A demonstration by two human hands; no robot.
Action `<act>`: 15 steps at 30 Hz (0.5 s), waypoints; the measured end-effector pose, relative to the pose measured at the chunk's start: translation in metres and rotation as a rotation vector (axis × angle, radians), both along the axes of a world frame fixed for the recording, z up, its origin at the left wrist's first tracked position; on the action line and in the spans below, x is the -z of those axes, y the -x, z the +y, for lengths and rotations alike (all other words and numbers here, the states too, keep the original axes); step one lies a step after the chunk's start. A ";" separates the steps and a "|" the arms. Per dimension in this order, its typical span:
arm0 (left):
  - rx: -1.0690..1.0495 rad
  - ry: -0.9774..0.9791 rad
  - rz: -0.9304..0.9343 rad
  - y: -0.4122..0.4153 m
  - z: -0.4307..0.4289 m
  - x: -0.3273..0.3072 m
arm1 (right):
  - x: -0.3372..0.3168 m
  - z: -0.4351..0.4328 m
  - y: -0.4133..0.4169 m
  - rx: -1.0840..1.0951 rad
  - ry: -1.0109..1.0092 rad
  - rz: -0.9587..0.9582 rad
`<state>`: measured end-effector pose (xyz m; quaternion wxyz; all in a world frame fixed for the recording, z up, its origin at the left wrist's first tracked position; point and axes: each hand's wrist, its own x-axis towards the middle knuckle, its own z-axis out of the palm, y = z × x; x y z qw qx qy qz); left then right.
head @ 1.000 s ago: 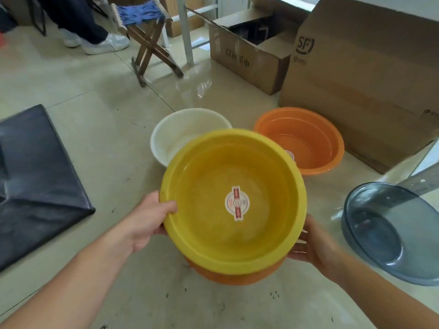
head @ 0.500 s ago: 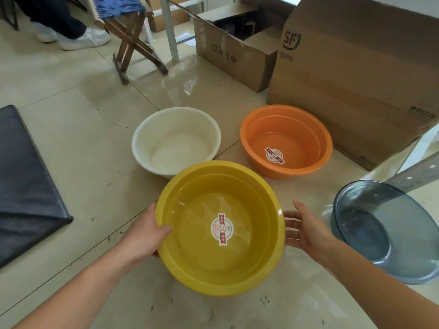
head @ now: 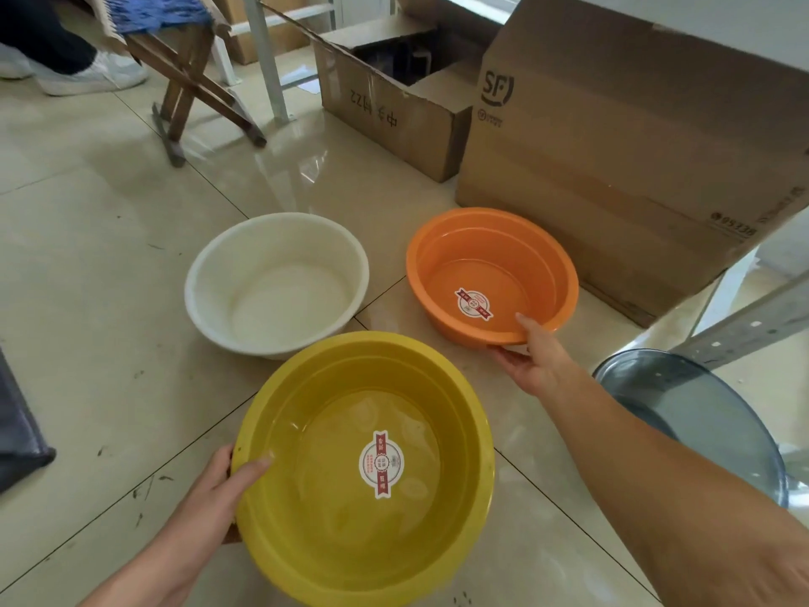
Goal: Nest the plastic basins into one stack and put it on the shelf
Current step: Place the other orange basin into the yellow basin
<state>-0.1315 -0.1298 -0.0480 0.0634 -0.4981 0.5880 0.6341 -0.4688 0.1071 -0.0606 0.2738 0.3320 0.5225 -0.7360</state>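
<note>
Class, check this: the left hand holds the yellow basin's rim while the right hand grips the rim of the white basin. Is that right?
Not quite. In the head view the right hand grips the rim of the orange basin, not the white basin. The left hand does hold the yellow basin by its rim.

Left hand (head: 210,497) in grip, right hand (head: 536,359) seemingly pinching
</note>
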 end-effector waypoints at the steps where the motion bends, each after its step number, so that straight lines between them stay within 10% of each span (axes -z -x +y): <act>1: -0.007 -0.019 0.007 -0.001 0.000 0.000 | 0.002 -0.003 0.003 -0.015 -0.012 -0.005; 15: -0.061 -0.093 0.102 -0.006 0.007 0.003 | -0.104 0.009 -0.050 -0.255 0.106 0.197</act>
